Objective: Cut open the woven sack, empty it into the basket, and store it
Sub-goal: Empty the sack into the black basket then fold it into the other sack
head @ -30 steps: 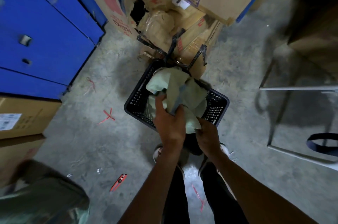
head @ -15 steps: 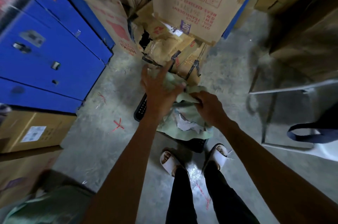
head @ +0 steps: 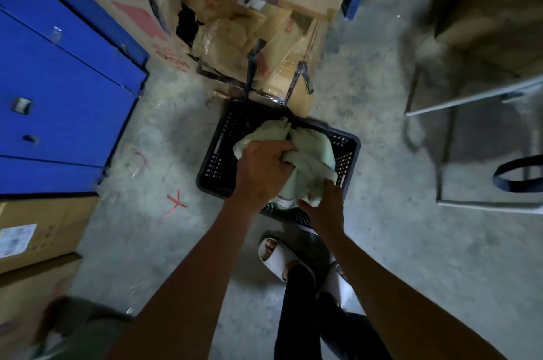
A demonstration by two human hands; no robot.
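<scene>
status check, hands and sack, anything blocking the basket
Left hand and right hand both gripping the pale green woven sack. Sack bunched over the black basket. Nothing blocking; cardboard boxes crowd its far side.

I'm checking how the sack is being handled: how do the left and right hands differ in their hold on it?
The left hand grips the pale green sack from above, near its bunched top; the right hand holds its lower edge, close to the near rim of the black basket. The left hand sits farther from the person, the right hand nearer the feet. Both hold the sack over the basket.
</scene>
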